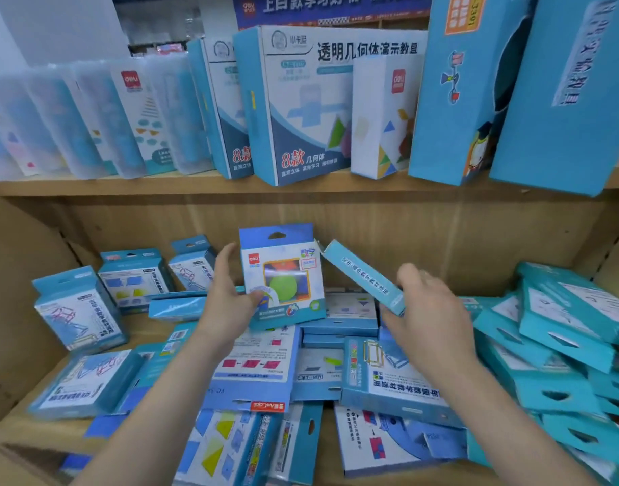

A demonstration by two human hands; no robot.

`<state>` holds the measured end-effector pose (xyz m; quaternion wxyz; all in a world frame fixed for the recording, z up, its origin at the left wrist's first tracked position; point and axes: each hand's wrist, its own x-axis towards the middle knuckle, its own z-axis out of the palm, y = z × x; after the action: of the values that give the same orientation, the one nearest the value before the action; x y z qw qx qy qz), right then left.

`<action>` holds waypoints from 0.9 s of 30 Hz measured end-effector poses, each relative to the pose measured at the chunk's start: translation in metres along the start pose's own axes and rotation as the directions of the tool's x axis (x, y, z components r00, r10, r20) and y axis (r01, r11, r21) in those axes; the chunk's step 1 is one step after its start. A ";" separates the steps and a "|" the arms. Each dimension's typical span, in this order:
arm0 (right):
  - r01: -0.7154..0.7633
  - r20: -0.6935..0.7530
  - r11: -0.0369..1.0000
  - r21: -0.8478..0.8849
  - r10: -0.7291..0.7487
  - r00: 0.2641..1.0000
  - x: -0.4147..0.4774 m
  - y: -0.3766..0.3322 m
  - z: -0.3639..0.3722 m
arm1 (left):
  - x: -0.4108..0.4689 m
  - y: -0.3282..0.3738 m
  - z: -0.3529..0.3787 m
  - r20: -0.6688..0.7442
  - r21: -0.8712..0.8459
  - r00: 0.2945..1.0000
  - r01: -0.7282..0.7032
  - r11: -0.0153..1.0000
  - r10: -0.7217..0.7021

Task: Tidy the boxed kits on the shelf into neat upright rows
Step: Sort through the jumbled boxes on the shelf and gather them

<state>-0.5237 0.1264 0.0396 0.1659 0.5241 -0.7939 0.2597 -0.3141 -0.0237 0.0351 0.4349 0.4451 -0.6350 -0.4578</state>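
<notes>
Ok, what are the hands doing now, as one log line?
left hand holds green-circle box upright | right hand grips tilted box | many boxes lie flat on lower shelf

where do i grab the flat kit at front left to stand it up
Probably by its left edge, fingers under and thumb on top, coming from the left: the flat kit lies face up, that edge free, while another box crowds its right.
</notes>
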 end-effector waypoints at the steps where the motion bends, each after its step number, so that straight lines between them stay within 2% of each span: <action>1: 0.068 0.030 0.995 -0.075 -0.066 0.997 -0.004 -0.008 0.003 | -0.002 -0.002 -0.001 0.012 -0.013 1.000 0.012 1.000 -0.012; 3: 0.106 0.198 0.992 -0.075 -0.090 0.976 -0.008 -0.018 0.008 | -0.003 -0.003 -0.001 0.017 0.010 1.000 -0.008 1.000 0.007; 5: 0.063 0.371 0.997 0.053 -0.079 0.925 -0.005 -0.021 0.007 | 0.000 -0.003 -0.001 0.013 0.081 0.999 -0.043 0.996 0.042; 6: 0.019 0.398 0.988 0.156 -0.080 0.914 -0.001 -0.021 0.004 | 0.000 -0.003 -0.001 0.006 0.104 0.999 -0.037 0.994 0.037; 8: -0.099 0.357 0.929 0.356 -0.037 0.933 0.013 -0.011 0.005 | 0.000 -0.005 -0.001 -0.024 0.124 1.000 -0.001 0.992 0.004; 9: -0.151 0.371 0.913 0.380 -0.001 0.929 0.023 -0.004 0.005 | 0.000 -0.006 -0.002 -0.031 0.123 0.999 0.012 0.992 -0.008; 11: -0.249 0.519 0.913 0.324 0.049 0.854 0.042 0.011 0.005 | -0.002 -0.008 -0.002 -0.025 0.114 1.000 0.010 0.993 -0.007; 13: -0.249 0.683 0.934 0.257 0.007 0.730 0.056 0.017 0.004 | -0.002 -0.008 -0.003 -0.016 0.105 1.000 0.007 0.994 -0.005; 14: -0.259 0.741 0.922 0.287 -0.042 0.670 0.060 0.018 0.005 | -0.001 -0.009 -0.004 -0.012 0.106 1.000 0.012 0.994 -0.011; 16: -0.355 0.766 0.835 0.419 -0.116 0.632 0.066 0.016 0.008 | -0.001 -0.010 -0.005 -0.002 0.119 1.000 0.016 0.993 -0.016; 20: -0.455 0.655 0.706 0.543 -0.016 0.755 0.065 0.021 0.010 | -0.003 -0.009 -0.004 -0.044 0.138 0.998 -0.040 0.990 0.046; 23: -0.476 0.523 0.551 0.686 0.082 0.848 0.057 0.038 0.000 | 0.004 -0.003 0.000 -0.059 0.034 0.997 -0.040 0.999 0.042; 25: -0.505 0.477 0.371 0.779 0.171 0.862 0.049 0.053 -0.004 | 0.012 0.003 0.009 -0.029 0.000 0.999 -0.038 0.999 0.038; 27: -0.536 0.489 0.235 0.811 0.231 0.841 0.041 0.061 -0.003 | 0.020 0.005 0.023 0.008 0.077 0.998 -0.069 0.995 0.068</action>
<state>-0.5963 0.1170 0.0497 -0.3398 0.3383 -0.6195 0.6216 -0.3415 -0.0381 0.0379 0.4312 0.4382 -0.6682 -0.4190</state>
